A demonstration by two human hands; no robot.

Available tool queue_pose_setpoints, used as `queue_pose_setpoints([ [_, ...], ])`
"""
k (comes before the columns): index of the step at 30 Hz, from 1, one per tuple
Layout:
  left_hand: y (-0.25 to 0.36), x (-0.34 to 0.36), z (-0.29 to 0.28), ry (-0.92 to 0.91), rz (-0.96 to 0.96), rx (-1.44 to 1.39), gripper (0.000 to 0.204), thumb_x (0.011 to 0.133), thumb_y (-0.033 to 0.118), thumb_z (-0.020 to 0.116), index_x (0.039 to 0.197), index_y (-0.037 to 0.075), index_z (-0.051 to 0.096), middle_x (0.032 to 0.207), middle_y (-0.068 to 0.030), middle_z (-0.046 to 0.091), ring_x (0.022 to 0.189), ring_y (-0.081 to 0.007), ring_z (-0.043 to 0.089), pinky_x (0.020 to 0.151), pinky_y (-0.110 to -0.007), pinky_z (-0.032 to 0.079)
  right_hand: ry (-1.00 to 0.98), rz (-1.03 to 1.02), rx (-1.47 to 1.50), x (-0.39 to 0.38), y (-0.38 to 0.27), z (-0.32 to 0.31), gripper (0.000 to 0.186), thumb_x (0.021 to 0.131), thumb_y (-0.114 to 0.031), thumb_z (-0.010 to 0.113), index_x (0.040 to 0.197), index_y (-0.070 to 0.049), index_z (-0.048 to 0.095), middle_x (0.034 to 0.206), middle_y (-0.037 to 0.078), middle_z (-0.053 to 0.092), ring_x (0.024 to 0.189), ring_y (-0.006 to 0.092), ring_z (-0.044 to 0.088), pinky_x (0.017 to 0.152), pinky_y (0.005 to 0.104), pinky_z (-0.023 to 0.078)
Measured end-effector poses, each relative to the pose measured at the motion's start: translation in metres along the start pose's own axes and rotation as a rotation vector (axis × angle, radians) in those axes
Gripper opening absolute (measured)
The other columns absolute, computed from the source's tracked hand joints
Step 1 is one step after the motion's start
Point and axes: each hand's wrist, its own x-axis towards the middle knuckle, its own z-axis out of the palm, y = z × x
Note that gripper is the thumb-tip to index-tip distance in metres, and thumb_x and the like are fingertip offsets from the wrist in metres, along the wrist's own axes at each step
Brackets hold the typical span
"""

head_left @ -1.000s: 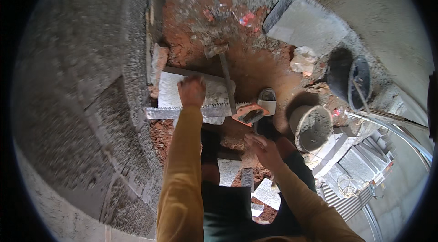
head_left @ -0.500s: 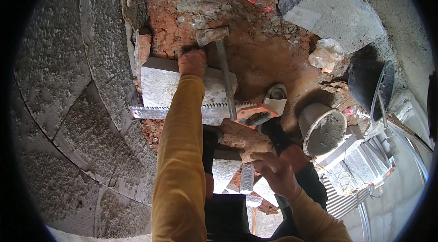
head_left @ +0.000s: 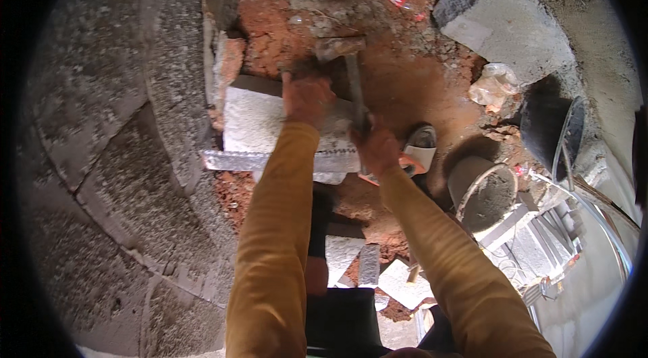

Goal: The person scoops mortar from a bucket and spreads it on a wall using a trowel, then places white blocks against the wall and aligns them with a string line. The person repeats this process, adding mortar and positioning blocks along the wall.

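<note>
A pale stone block (head_left: 253, 115) lies on the red dirt, with my left hand (head_left: 305, 96) curled at its far edge, fingers blurred. A hammer (head_left: 339, 48) has its head beyond the block and its handle pointing toward me; my right hand (head_left: 374, 142) is closed round the handle's near end. A handsaw (head_left: 246, 161) with an orange handle lies along the block's near side, partly hidden by my left forearm and right hand. A slipper (head_left: 422, 148) sits just right of my right hand.
A mortar bucket (head_left: 482, 196) and a black bucket (head_left: 547, 128) stand at right, near several cut slabs (head_left: 533, 243) and long rods. A concrete block (head_left: 499, 34) and crumpled plastic (head_left: 493, 84) lie upper right. Textured stone paving (head_left: 108, 155) curves along the left.
My right hand has moved up from low near my knee to the hammer handle and closed on it. My left hand went forward to the block's far edge, then shifted slightly right.
</note>
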Motion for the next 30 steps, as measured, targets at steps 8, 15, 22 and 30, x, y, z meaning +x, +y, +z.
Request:
queue_pose_setpoints([
  [8, 0.053, -0.176, -0.117, 0.146, -0.126, -0.540, 0.016, 0.076, 0.021, 0.064, 0.083, 0.007, 0.068, 0.086, -0.0171, 0.066, 0.074, -0.0332, 0.064, 0.072, -0.040, 0.051, 0.225, -0.005, -0.016, -0.045, -0.051, -0.094, 0.050, 0.080, -0.040, 0.060, 0.107, 0.002, 0.058, 0.091, 0.030, 0.062, 0.090, 0.0473, 0.058, 0.078, 0.0496, 0.047],
  [15, 0.115, -0.300, -0.248, 0.232, -0.134, -1.419, 0.016, 0.089, 0.004, 0.052, 0.104, 0.000, 0.056, 0.090, -0.0058, 0.062, 0.075, -0.0105, 0.057, 0.068, -0.024, 0.048, 0.246, -0.103, 0.346, -0.236, -0.094, -0.215, 0.031, 0.080, -0.028, 0.068, 0.081, 0.002, 0.060, 0.066, 0.013, 0.059, 0.060, 0.0180, 0.056, 0.058, 0.0353, 0.044],
  [22, 0.066, -0.336, -0.427, 0.466, -0.007, -1.433, 0.011, 0.091, 0.002, 0.048, 0.096, 0.002, 0.058, 0.089, -0.0065, 0.063, 0.066, -0.0081, 0.055, 0.062, -0.021, 0.046, 0.416, -0.169, 0.163, -0.360, -0.153, -0.279, 0.025, 0.078, -0.018, 0.068, 0.067, 0.000, 0.055, 0.056, 0.007, 0.050, 0.055, 0.0089, 0.044, 0.049, 0.0316, 0.038],
  [30, -0.021, -0.255, -0.592, 0.780, 0.193, -1.210, 0.031, 0.087, 0.007, 0.053, 0.117, -0.001, 0.057, 0.080, -0.0058, 0.062, 0.060, -0.0063, 0.053, 0.053, -0.020, 0.047, 0.397, -0.231, 0.279, -0.380, -0.209, -0.285, 0.030, 0.079, -0.019, 0.070, 0.063, -0.004, 0.050, 0.056, -0.002, 0.045, 0.056, 0.0056, 0.039, 0.048, 0.0276, 0.034],
])
